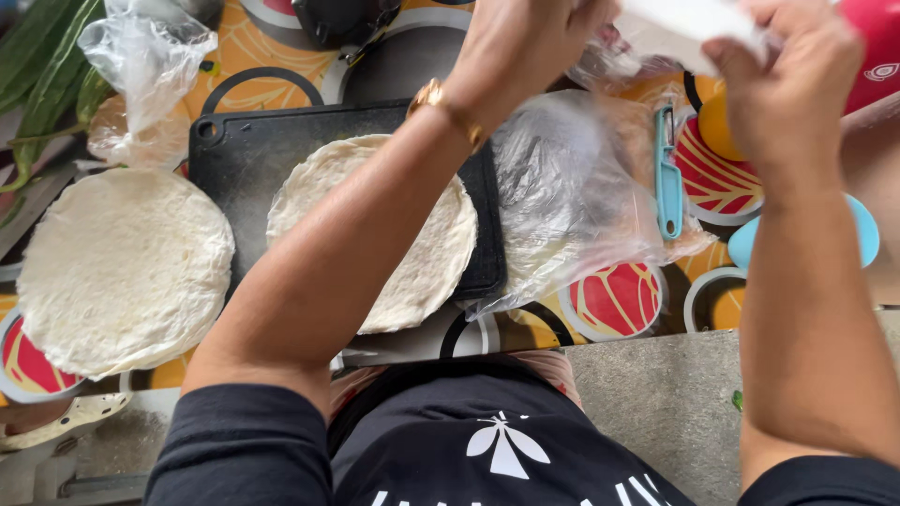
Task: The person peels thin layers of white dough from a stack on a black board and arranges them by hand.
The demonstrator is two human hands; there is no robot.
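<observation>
A blurred white sheet (689, 26), partly cut off by the upper edge, was held up over the far side of the worktop (656, 403). The right hand (787, 84) was closed on its right end, fingers curled over it. The left hand (525, 42) was raised at its left end beside crumpled clear plastic; whether its fingers pinched the sheet or the plastic could not be told. A gold bracelet (450, 111) was worn on the left wrist.

Below the hands, a clear plastic bag (572, 197) lay open and slack on the worktop, touching the right edge of a black cutting board (234, 150). One round flatbread (427, 253) rested on the board, crossed by the left forearm. A stack of flatbreads (122, 267) lay just left of the board. A second clear bag (145, 75), crumpled, was seen behind that stack; its contents could not be made out.

A light-blue peeler (667, 173) lay right of the open bag, near a light-blue round object (867, 230) largely hidden by the right forearm. The worktop was covered by a patterned cloth (619, 300) of orange, red and black circles, with bare grey stone at the near edge. Green leaves (42, 66) were cut off at the upper left, and a dark object (337, 19) at the top.
</observation>
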